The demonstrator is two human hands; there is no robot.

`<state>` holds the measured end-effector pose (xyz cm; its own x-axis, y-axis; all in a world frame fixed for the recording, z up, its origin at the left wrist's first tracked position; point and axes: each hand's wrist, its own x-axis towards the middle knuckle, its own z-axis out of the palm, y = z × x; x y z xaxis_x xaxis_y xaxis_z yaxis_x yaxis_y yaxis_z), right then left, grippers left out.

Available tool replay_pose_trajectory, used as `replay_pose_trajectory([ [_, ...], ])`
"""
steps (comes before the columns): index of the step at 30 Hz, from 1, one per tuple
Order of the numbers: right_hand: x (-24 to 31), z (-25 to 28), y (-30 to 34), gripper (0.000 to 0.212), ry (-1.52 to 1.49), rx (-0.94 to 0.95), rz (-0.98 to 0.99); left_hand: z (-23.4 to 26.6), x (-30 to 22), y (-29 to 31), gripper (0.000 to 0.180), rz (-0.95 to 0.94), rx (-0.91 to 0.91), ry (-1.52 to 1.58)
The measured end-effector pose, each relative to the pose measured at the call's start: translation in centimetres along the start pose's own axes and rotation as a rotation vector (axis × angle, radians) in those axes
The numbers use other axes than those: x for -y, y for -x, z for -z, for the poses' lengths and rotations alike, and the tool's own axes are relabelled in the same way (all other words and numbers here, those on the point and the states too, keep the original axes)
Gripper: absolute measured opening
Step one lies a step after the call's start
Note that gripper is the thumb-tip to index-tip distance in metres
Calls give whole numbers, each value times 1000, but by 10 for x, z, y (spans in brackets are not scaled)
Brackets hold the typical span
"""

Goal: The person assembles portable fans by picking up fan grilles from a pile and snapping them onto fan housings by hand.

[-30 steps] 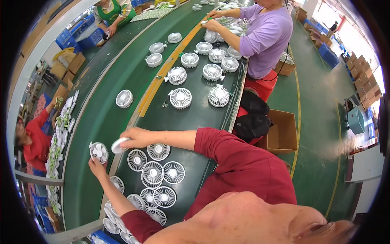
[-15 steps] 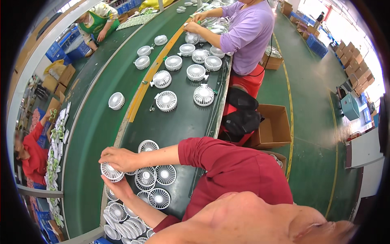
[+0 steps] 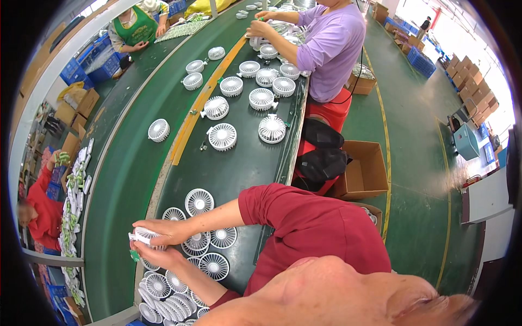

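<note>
A white round fan head (image 3: pixel 145 234) is held between my two hands over the left edge of the dark green work surface. My right hand (image 3: pixel 167 230) wraps its far side and top, fingers closed. My left hand (image 3: pixel 162 255) grips it from the near side and below. A small green piece (image 3: pixel 135 255) sticks out beside the fan head, next to my left fingers. Under my forearms lie several loose white fan grilles (image 3: pixel 213 265), and more are piled in an overlapping heap (image 3: pixel 174 305) close by.
Several white fan heads (image 3: pixel 222 137) stand farther along the work surface. A green conveyor belt (image 3: pixel 109 217) runs on the left, with another fan head (image 3: pixel 159 130) on it. A person in a purple top (image 3: pixel 337 49) works ahead; cardboard boxes (image 3: pixel 365 171) stand right.
My hands have turned the fan head, and a green piece now shows beside it. My right hand has shifted slightly lower. The purple-clad person's hands have moved a little.
</note>
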<state>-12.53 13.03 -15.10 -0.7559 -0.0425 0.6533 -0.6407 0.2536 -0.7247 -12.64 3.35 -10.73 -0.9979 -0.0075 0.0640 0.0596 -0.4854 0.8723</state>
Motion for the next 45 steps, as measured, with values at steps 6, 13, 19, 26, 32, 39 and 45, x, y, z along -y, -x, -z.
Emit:
replay_pose_trajectory([
  [6,14,-14,-4,66,-433,43,-205,0,16,6,34,-517,-60,-290],
  [13,-4,-6,-25,64,-292,174,-455,31,10,-15,45,-207,-35,-385],
  [19,-103,98,-58,71,427,-352,-372,9,42,-25,54,-315,186,-625],
  [26,-44,59,-2,65,445,195,-91,71,55,-41,43,-635,288,-1237],
  [32,-19,48,42,75,673,331,-170,59,73,-30,40,-571,500,-1370],
  [39,-11,44,43,70,615,104,-256,47,64,-22,40,-429,435,-1303],
  [45,-2,43,42,60,477,-3,-244,60,76,-32,33,-342,389,-999],
])
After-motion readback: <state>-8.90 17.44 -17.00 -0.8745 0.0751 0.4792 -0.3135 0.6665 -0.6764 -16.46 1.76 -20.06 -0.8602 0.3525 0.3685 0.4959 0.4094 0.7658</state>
